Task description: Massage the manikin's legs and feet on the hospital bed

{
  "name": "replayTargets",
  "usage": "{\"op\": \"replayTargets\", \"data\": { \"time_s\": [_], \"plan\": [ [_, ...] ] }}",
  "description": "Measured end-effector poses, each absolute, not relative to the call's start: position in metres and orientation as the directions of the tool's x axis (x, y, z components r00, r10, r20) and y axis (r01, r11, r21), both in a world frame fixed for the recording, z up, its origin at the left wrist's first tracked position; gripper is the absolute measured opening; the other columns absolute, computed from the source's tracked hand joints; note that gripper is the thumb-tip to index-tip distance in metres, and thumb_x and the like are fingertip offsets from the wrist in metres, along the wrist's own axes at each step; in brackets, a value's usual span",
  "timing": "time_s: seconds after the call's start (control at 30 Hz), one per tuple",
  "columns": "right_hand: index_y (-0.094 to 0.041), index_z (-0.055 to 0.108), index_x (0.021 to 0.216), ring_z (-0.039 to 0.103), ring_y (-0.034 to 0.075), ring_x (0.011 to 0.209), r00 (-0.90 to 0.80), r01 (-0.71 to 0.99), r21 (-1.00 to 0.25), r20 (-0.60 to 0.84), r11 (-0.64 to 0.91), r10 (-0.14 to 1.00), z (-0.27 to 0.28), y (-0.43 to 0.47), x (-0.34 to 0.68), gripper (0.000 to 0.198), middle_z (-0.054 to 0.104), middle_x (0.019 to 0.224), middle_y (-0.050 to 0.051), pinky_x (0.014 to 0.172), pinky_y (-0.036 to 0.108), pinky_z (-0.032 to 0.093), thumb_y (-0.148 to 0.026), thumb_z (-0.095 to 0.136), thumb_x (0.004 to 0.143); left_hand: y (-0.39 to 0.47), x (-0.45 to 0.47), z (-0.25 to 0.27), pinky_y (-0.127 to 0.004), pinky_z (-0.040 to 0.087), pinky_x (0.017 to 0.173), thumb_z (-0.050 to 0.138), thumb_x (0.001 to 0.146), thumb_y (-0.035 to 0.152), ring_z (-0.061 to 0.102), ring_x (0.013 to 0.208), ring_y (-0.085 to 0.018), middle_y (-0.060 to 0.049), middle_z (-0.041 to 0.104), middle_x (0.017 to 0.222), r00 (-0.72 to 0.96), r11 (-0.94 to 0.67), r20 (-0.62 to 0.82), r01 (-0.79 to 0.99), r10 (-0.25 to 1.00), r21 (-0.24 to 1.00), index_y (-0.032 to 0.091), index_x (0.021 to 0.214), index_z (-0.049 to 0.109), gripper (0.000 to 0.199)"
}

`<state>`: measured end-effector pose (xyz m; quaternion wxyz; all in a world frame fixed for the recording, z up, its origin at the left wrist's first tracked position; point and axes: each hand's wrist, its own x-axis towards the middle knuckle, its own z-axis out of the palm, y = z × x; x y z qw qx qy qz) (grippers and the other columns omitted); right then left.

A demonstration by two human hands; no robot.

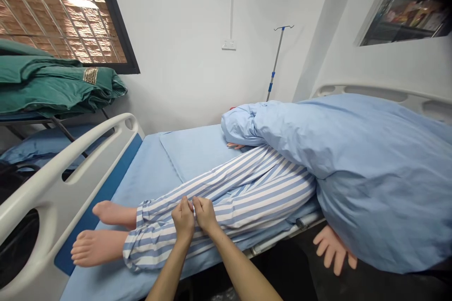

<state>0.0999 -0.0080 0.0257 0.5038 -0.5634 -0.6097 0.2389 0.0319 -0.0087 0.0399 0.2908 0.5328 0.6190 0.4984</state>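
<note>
Blue-striped trousers (243, 202); beneath both hands (184, 220)

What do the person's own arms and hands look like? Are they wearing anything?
Both forearms are slim and bare, with no sleeves, watch or bracelet in view. The left hand and right hand have no gloves. I see no rings, though some could be hidden.

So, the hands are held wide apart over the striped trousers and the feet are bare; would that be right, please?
Not quite: the head view shows the left hand and the right hand close together, not wide apart. They are over the striped trousers, and the feet are bare, as you say.
</note>
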Motion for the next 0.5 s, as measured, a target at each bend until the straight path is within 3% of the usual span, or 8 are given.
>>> {"op": "replayTargets", "data": {
  "time_s": [0.1, 0.2, 0.33, 0.5],
  "plan": [
    [-0.014, 0.044, 0.048, 0.036, 0.007, 0.045, 0.161, 0.331, -0.903, 0.34, 0.274, 0.927, 0.026, -0.007, 0.103, 0.045, 0.038, 0.045, -0.003, 0.046, 0.018, 0.025, -0.033, 0.024, 0.083, -0.007, 0.042, 0.041, -0.02, 0.033, 0.049, 0.022, 0.077, 0.036, 0.034, 0.043, -0.008, 0.003, 0.034, 0.041, -0.274, -0.106, 0.209, 0.347, 0.939, 0.932, 0.019, 0.045, 0.029, 0.037],
    [-0.015, 0.042, 0.049, 0.035, 0.007, 0.045, 0.211, 0.273, -0.923, 0.334, 0.272, 0.919, 0.025, -0.008, 0.102, 0.04, 0.038, 0.046, -0.003, 0.045, 0.018, 0.025, -0.031, 0.026, 0.082, -0.002, 0.042, 0.03, -0.021, 0.029, 0.047, 0.026, 0.076, 0.036, 0.036, 0.043, -0.008, 0.002, 0.038, 0.04, -0.223, -0.082, 0.219, 0.499, 0.95, 0.863, 0.018, 0.042, 0.033, 0.039],
    [-0.015, 0.041, 0.052, 0.036, 0.007, 0.046, 0.287, 0.282, -0.928, 0.324, 0.244, 0.901, 0.021, -0.009, 0.099, 0.034, 0.04, 0.048, -0.003, 0.045, 0.018, 0.025, -0.028, 0.029, 0.08, 0.003, 0.037, 0.016, -0.021, 0.027, 0.048, 0.029, 0.075, 0.032, 0.042, 0.047, -0.009, -0.002, 0.049, 0.045, -0.098, -0.128, 0.251, 0.655, 0.963, 0.745, 0.016, 0.045, 0.046, 0.038],
    [-0.015, 0.04, 0.049, 0.035, 0.008, 0.045, 0.278, 0.357, -0.904, 0.343, 0.235, 0.897, 0.03, -0.012, 0.1, 0.037, 0.04, 0.046, -0.002, 0.045, 0.019, 0.025, -0.029, 0.028, 0.08, 0.001, 0.036, 0.019, -0.02, 0.027, 0.048, 0.026, 0.076, 0.033, 0.044, 0.05, -0.01, -0.004, 0.054, 0.051, -0.076, -0.115, 0.217, 0.657, 0.973, 0.745, 0.015, 0.048, 0.05, 0.04]
  ]
}}
